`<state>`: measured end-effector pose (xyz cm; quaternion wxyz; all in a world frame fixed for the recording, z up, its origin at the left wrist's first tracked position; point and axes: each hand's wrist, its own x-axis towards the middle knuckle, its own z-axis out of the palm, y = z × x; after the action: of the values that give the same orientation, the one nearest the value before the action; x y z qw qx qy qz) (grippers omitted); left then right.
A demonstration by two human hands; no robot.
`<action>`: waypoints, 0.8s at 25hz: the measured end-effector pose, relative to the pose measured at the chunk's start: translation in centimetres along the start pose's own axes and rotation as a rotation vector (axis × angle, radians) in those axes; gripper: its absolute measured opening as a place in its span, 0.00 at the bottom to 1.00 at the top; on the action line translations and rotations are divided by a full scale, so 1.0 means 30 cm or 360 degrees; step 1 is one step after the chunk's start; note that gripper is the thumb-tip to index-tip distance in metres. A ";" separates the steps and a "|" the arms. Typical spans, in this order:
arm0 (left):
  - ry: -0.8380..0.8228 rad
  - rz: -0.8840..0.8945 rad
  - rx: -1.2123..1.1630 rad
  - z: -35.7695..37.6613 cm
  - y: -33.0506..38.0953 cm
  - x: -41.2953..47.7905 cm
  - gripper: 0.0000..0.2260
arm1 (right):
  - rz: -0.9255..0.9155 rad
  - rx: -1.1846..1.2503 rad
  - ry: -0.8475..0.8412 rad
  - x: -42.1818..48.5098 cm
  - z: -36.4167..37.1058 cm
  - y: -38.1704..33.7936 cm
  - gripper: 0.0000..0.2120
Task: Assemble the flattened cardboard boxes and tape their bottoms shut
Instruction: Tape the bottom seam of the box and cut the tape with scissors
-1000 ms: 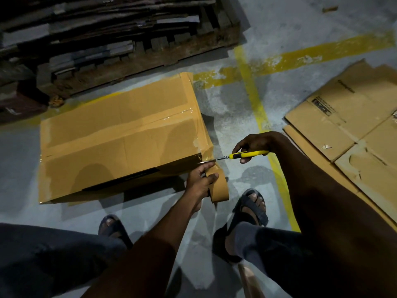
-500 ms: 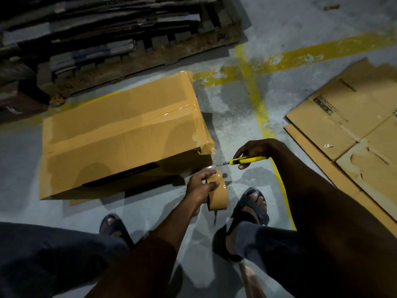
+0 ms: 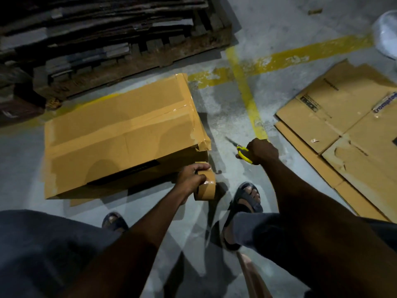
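An assembled cardboard box [image 3: 120, 136] lies on the concrete floor, its upward face crossed by strips of brown tape along the seam and edges. My left hand [image 3: 190, 176] grips a roll of brown tape [image 3: 207, 188] just off the box's near right corner. My right hand [image 3: 261, 152] holds a yellow-handled cutter [image 3: 242, 152], its blade pointing up and left, apart from the box and the tape. No tape strand shows between roll and box.
Flattened cardboard boxes [image 3: 343, 130] lie stacked on the floor at the right. A dark wooden pallet [image 3: 111, 44] stands behind the box. Yellow floor lines [image 3: 247, 93] cross between them. My sandalled feet [image 3: 247, 196] are just below the hands. A white bag [image 3: 386, 33] sits far right.
The cutter has come away from the tape at the box corner and moved right, blade turning up and left. My left hand has drawn the roll down, free of the box.
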<state>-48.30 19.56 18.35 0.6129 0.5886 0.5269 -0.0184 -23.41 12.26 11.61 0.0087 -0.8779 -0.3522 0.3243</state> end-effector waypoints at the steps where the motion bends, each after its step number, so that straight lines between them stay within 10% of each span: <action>1: -0.0035 0.0047 0.0047 -0.031 0.028 -0.018 0.22 | 0.0082 0.0098 0.0189 -0.030 0.002 -0.028 0.27; 12: 0.0412 0.0442 0.0397 -0.594 0.301 -0.117 0.21 | -0.0517 0.0244 0.0819 -0.141 -0.098 -0.682 0.17; 20: 0.0539 0.0341 0.0692 -0.795 0.240 -0.029 0.22 | -0.0628 -0.0106 0.0660 -0.059 0.072 -0.902 0.14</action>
<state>-58.95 38.93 29.90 0.3742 0.7530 0.5403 0.0324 -42.18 31.04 17.49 0.1146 -0.8398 -0.5172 0.1183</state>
